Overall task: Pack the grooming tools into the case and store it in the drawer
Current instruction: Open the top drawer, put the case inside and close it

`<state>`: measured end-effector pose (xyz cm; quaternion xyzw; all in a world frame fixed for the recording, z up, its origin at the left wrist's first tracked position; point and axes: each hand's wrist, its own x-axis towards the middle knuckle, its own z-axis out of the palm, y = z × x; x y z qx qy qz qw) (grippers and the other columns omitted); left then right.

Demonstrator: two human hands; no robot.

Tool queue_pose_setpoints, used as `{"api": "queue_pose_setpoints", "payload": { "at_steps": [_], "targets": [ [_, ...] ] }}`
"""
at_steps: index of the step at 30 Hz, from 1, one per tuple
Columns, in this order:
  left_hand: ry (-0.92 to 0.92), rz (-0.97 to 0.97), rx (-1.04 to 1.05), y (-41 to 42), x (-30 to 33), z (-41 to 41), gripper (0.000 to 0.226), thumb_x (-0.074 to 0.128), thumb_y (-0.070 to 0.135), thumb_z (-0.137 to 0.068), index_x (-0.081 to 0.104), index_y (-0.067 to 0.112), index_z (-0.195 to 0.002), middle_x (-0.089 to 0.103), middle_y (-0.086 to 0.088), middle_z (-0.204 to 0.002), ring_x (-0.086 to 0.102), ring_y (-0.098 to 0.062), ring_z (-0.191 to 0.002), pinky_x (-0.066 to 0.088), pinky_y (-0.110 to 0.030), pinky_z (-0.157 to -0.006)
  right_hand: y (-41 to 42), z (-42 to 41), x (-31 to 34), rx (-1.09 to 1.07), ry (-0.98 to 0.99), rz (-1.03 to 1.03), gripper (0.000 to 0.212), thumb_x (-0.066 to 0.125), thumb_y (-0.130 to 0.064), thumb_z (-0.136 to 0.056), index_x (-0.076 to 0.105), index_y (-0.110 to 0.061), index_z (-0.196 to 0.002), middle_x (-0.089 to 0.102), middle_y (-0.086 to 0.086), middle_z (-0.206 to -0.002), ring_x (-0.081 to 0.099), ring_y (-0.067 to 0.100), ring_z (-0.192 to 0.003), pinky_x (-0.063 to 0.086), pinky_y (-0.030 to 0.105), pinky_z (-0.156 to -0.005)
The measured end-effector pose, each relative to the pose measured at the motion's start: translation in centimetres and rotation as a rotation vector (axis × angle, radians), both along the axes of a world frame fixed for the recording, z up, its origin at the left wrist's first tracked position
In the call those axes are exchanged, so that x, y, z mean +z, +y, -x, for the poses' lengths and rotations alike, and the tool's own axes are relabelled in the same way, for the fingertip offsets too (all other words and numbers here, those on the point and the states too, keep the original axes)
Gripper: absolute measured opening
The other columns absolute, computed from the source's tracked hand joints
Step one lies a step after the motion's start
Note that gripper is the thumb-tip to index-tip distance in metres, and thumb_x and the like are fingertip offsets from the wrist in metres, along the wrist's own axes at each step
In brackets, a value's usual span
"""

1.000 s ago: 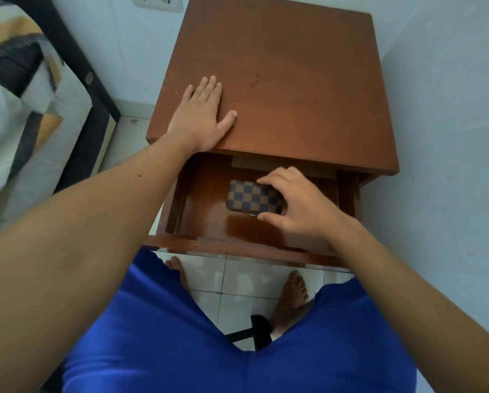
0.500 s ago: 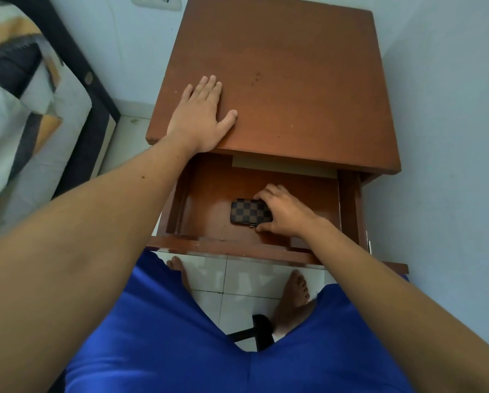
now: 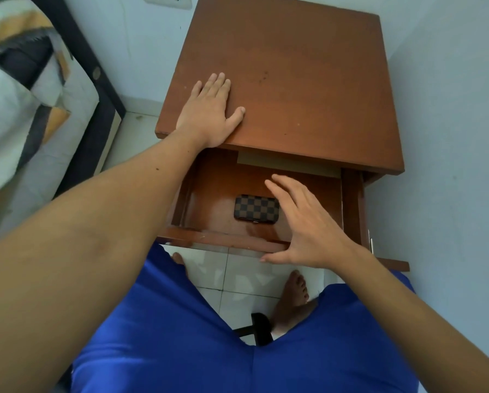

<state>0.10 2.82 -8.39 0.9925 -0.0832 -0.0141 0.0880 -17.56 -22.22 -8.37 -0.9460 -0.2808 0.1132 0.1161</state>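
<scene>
— Lying flat on the drawer (image 3: pixel 351 202) floor, is that the checkered case (image 3: pixel 256 207)?

— Yes. The right hand (image 3: pixel 308 222) hovers above it, fingers spread, holding nothing. The left hand (image 3: pixel 209 114) presses palm-down, open, on the nightstand top (image 3: pixel 308 80).

My case (image 3: pixel 257 207) is checkered in dark brown and tan with a black edge. The drawer (image 3: pixel 223 241) and the nightstand (image 3: pixel 294 80) top are glossy reddish brown. My shorts (image 3: pixel 181 336) are plain bright blue. The floor tiles (image 3: pixel 237 268) are white, the walls (image 3: pixel 450 123) pale blue-grey, the bedding (image 3: pixel 16 89) white, grey and orange patchwork.
</scene>
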Motion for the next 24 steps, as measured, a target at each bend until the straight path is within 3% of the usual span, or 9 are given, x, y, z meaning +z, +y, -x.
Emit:
{"api": "queue_pose_setpoints", "payload": {
  "at_steps": [5,12,15,18,24],
  "targets": [
    [0.001,0.007,-0.002,0.1,0.0,0.0,0.081,0.02,0.065,-0.105,0.016,0.014,-0.169,0.011,-0.005,-0.177,0.005,-0.021,-0.164,0.002,-0.042,-0.133,0.4,-1.8,0.9,-0.013,-0.128,0.093,0.148,0.063,-0.094,-0.062,0.002,-0.01,-0.167,-0.009,0.008,-0.176,-0.01,0.023,-0.163,0.003,0.044,-0.133],
    [-0.001,0.012,-0.01,0.2,0.0,-0.1,0.081,0.019,0.065,-0.106,0.015,0.014,-0.169,0.01,-0.005,-0.177,0.004,-0.02,-0.164,0.001,-0.042,-0.133,0.5,-5.8,1.1,-0.149,-0.17,0.119,0.151,0.063,-0.096,-0.06,-0.002,-0.01,-0.166,-0.009,0.01,-0.176,-0.01,0.025,-0.163,0.004,0.048,-0.132],
    [0.0,0.013,-0.014,0.2,-0.1,-0.1,0.081,0.02,0.064,-0.106,0.015,0.013,-0.169,0.01,-0.006,-0.177,0.004,-0.02,-0.164,0.002,-0.042,-0.133,0.5,-7.6,1.0,-0.177,-0.172,0.118,0.146,0.066,-0.093,-0.062,0.005,-0.012,-0.167,-0.002,0.01,-0.176,-0.003,0.026,-0.163,0.006,0.048,-0.133],
    [-0.002,0.016,-0.015,0.2,-0.1,-0.1,0.08,0.02,0.063,-0.106,0.015,0.012,-0.169,0.009,-0.006,-0.177,0.004,-0.02,-0.164,0.001,-0.041,-0.133,0.4,-8.7,1.0,-0.193,-0.209,0.1,0.13,0.069,-0.088,-0.066,0.025,-0.014,-0.163,0.018,0.01,-0.173,0.016,0.029,-0.161,0.016,0.047,-0.131],
    [0.005,0.021,-0.011,0.4,-0.4,-0.1,0.08,0.022,0.063,-0.107,0.015,0.013,-0.169,0.01,-0.005,-0.177,0.003,-0.019,-0.164,0.001,-0.041,-0.133,0.7,-10.4,-0.2,-0.223,-0.383,0.067,0.087,0.083,-0.07,-0.067,0.059,-0.016,-0.132,0.052,0.009,-0.145,0.047,0.032,-0.137,0.042,0.047,-0.11]
  ]
}}
